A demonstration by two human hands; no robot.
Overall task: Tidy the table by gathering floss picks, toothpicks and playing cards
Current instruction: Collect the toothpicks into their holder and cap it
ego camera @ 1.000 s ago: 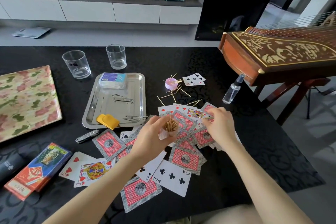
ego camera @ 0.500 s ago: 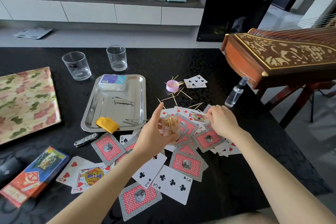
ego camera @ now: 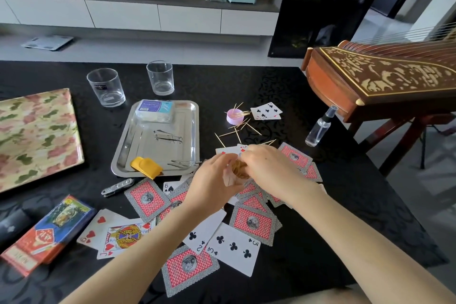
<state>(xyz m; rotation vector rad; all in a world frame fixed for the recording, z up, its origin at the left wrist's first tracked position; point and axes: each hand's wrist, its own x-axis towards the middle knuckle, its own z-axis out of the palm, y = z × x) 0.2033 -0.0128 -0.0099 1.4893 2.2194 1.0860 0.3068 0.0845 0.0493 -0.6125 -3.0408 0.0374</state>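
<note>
My left hand grips a clear toothpick container full of toothpicks, held above the scattered playing cards. The curled fingers of my right hand press on the toothpick tips at the container's mouth; what they pinch is hidden. Loose toothpicks lie beyond my hands beside a pink lid. Further cards lie behind the lid. A floss pick box sits on the steel tray.
Two glasses stand behind the tray. A card box and floral tray are at left, and a pocket tool lies by the cards. A spray bottle and a wooden zither are at right.
My right hand came left off the cards and now meets the top of the container. My left hand kept hold of the container.
</note>
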